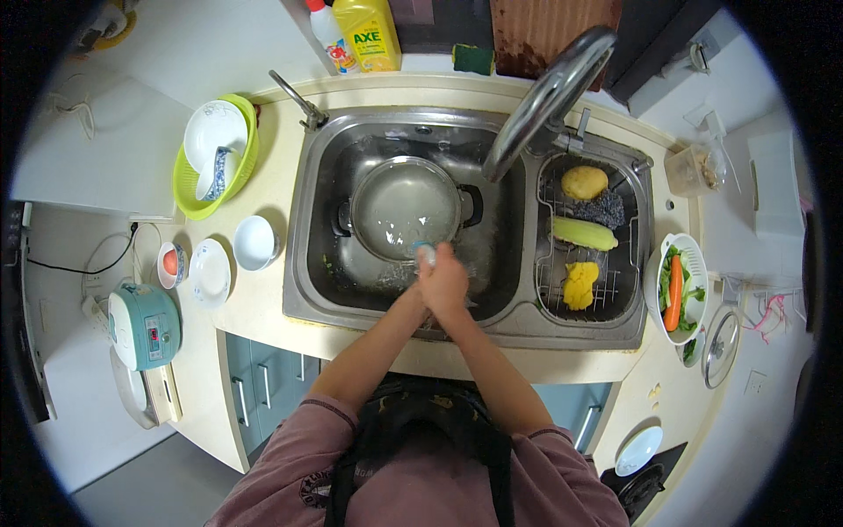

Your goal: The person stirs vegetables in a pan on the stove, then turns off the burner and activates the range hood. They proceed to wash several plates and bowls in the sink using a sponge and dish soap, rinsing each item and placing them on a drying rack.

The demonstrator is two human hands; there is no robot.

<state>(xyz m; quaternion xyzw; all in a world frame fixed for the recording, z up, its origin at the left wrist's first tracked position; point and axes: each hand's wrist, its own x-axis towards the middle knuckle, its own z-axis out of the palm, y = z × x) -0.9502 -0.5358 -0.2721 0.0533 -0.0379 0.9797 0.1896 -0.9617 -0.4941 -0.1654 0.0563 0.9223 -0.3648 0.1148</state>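
Note:
A metal pot point(405, 207) with two black side handles stands in the large basin of a stainless steel sink point(303, 263), with water in it. Over the pot's near rim, my right hand point(446, 280) is closed around a small whitish and blue object point(425, 252), perhaps a small bowl or cup; its kind is unclear. My left hand point(421, 293) lies beside and partly under the right one, mostly hidden, so its fingers cannot be made out. Water splashes around both hands. The curved chrome faucet point(546, 99) arches above the basin's right side.
The small basin's wire rack point(619, 290) holds a potato, a peeled green vegetable, a dark scouring pad and a yellow cloth. Left are a green basket point(253, 132), bowls, a plate point(211, 273) and a rice cooker point(145, 326). A white colander point(701, 257) with a carrot and greens stands right.

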